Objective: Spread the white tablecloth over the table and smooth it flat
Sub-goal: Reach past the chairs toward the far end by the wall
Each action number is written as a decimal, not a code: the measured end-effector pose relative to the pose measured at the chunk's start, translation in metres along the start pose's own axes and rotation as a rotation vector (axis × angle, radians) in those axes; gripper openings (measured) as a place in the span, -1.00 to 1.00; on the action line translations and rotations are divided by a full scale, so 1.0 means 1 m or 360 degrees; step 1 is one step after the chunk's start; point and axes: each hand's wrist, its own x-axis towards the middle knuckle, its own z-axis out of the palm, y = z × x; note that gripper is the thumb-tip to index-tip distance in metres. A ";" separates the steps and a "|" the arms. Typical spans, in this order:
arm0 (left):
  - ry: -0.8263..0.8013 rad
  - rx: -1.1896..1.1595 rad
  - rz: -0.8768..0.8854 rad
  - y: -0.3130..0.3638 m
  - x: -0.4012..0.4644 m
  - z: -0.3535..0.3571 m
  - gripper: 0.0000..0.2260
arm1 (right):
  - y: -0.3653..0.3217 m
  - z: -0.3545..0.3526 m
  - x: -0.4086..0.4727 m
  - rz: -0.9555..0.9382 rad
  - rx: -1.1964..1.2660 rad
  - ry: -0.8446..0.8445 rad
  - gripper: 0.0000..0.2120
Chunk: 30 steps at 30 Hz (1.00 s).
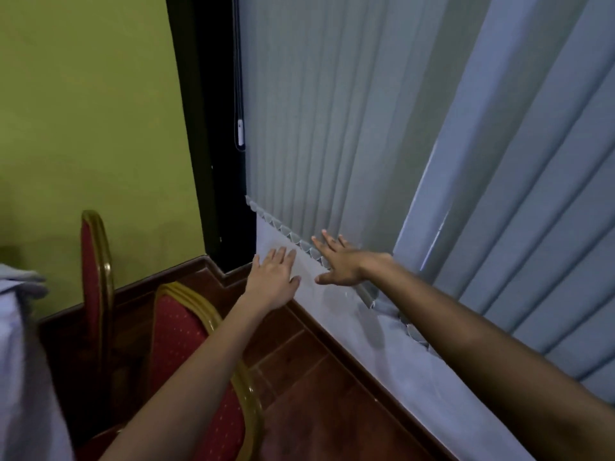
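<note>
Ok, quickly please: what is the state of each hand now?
Left hand: open, fingers spread, holding nothing, palm toward the white cloth.
Right hand: open, fingers spread, holding nothing, beside the vertical blinds.

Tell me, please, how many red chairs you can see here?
2. One red chair stands at the green wall, seen nearly edge-on. The second chair is nearer, under the left forearm, which covers part of it. Others may stand outside the view.

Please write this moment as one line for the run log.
left hand: open, flat on cloth | right hand: open, at blinds edge | chairs: left of cloth | state: smoothing
</note>
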 end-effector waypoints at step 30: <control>0.0192 -0.0106 -0.1526 -0.218 0.175 -0.020 -0.41 | -0.079 -0.067 0.421 -0.1203 -0.0272 0.0061 -0.26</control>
